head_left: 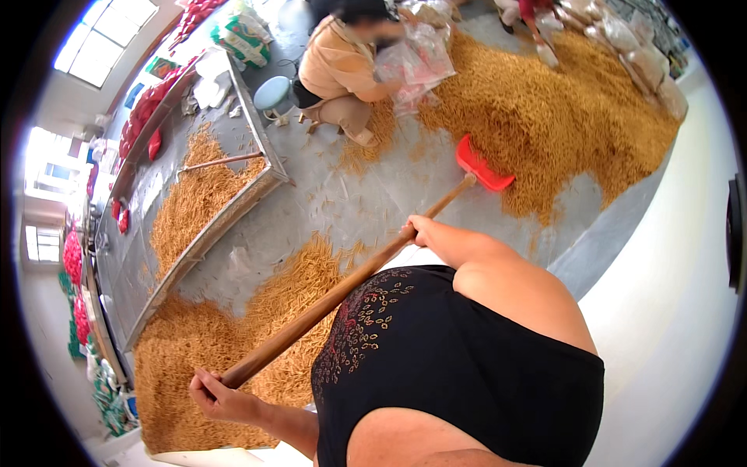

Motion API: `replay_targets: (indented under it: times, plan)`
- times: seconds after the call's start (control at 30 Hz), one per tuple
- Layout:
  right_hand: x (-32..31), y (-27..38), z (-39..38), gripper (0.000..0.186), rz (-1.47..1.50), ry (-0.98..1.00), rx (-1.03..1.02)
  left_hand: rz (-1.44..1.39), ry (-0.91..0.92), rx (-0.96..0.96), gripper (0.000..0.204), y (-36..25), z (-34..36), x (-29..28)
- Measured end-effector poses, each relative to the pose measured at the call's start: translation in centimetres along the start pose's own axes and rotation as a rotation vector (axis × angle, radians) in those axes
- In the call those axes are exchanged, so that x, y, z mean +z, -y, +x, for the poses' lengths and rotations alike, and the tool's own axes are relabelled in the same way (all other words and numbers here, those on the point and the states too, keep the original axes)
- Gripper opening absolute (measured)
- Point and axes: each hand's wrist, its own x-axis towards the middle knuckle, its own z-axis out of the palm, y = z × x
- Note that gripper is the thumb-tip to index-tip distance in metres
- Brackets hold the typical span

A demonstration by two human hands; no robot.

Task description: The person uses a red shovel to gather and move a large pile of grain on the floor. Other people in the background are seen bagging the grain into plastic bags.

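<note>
I hold a long wooden pole [311, 319] with a red plastic shovel head [482, 167] at its far end. My left hand [218, 393] grips the lower end of the pole, over a heap of small golden-brown sticks [175, 362]. My right hand [412, 229] is closed round the pole farther up, nearer the head. The red head rests at the edge of a large pile of similar sticks [576, 117] on the grey floor [381, 194].
A person [334, 70] crouches ahead, holding a clear plastic bag [420, 62], near a blue stool [272, 93]. A metal-rimmed tray [229, 206] with more sticks lies at left. Another person [533, 23] is at the back. Sacks [638, 54] line the upper right.
</note>
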Motion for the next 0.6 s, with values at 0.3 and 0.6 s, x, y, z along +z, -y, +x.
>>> replay_targets:
  times: [0.3,0.6]
  plan:
    - [2.3,-4.4,3.4,0.019,0.004,-0.054,0.156,1.257,1.192,0.693,0.035,2.8,0.4,4.4]
    - [-3.4,3.1,8.5,0.018,0.162,-0.196,-0.117,1.313,0.919,0.816,0.022,3.3,-1.7,4.7]
